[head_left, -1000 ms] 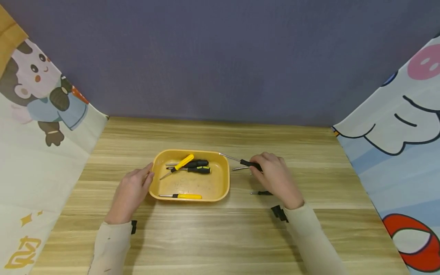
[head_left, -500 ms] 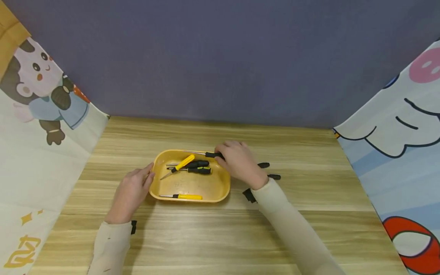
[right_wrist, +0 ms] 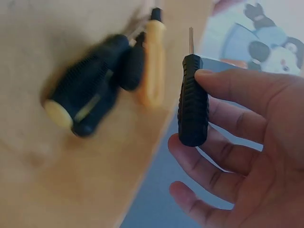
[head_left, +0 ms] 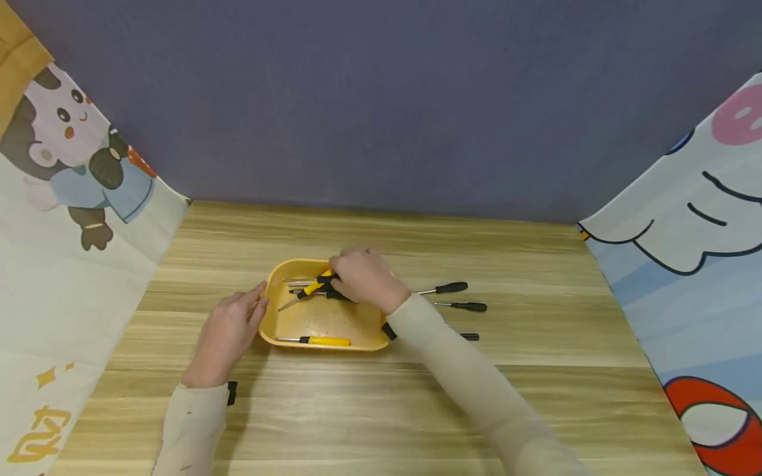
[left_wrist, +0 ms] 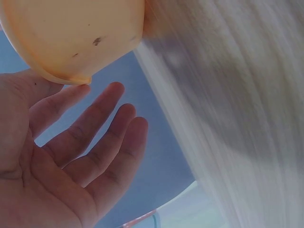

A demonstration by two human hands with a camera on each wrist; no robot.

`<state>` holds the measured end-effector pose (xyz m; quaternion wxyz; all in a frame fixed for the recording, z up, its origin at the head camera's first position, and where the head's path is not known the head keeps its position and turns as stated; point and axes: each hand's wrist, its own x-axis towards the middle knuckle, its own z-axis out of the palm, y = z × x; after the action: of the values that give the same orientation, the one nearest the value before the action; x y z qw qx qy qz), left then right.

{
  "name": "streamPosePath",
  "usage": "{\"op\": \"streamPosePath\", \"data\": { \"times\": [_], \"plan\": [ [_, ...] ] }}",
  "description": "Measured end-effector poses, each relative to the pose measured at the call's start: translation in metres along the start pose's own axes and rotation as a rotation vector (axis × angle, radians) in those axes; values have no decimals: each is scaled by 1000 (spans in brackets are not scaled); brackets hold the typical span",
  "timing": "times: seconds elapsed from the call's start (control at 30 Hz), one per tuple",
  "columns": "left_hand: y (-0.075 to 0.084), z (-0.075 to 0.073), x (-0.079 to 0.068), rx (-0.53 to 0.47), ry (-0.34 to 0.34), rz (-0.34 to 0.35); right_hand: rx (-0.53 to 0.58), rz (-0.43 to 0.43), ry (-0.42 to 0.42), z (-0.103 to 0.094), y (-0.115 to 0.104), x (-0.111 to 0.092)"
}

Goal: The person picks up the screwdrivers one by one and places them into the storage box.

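My left hand (head_left: 226, 330) pinches the yellow box (head_left: 321, 324) at its left end. My thumb and first finger are on its rim, and my other fingers are spread apart, off the box. My right hand (head_left: 364, 277) is over the far side of the box. Its thumb and fingers grip a black screwdriver (right_wrist: 193, 104) by the handle, and the metal end points to the left end of the box. I can't tell if it touches the tools under it. Inside the box, near the far side, a slanted yellow screwdriver (head_left: 306, 289) lies across some dark tools (head_left: 338, 296), partly hidden by my hand. A second yellow tool (head_left: 329, 341) lies along the near side of the box. To the right of the box, three dark-handled screwdrivers (head_left: 451, 287) lie on the table (head_left: 333, 410). My sleeve (head_left: 464, 367) hides part of the nearest one.
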<state>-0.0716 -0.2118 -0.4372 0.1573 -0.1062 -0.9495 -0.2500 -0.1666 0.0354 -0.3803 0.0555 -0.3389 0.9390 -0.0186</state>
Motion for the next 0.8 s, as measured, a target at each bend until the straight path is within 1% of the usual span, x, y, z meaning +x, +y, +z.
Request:
{"op": "streamPosePath", "data": {
  "times": [0.13,0.4,0.63,0.8],
  "plan": [
    [1,-1,0,-1,5,6,5,15,-49,6,-5,7],
    [1,0,0,7,11,7,32,40,-119,6,-9,10],
    [1,-1,0,7,-3,-13,23,31,-132,11,-12,12],
    [0,0,0,5,-2,-8,17,23,-121,8,-11,9]
  ]
}}
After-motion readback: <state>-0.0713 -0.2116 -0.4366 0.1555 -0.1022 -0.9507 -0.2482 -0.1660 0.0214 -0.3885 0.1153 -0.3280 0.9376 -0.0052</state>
